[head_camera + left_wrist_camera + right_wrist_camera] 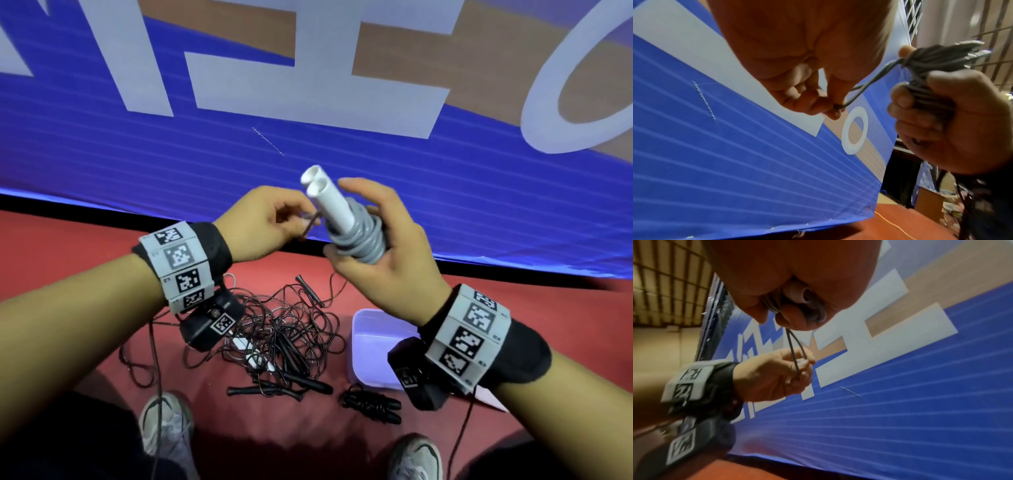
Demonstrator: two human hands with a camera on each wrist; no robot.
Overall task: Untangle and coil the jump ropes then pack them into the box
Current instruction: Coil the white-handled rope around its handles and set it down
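Note:
My right hand point(373, 236) grips a jump rope with two white handles point(325, 198) side by side and grey cord point(359, 240) wound round their lower part. My left hand point(274, 222) pinches a short loop of that grey cord point(857, 92) just left of the bundle. The same loop point(795, 350) runs from my right hand to my left fingers point(803, 368) in the right wrist view. On the red floor below lies a tangle of black jump ropes point(284, 342) with black handles. A coiled black rope point(371, 404) lies in front of the pale purple box point(370, 342).
A blue banner point(239, 144) with white letters stands upright right behind my hands. My two shoes point(168, 431) are at the bottom, near the ropes. A white handle point(250, 353) lies in the black tangle. Cables hang from both wrist cameras.

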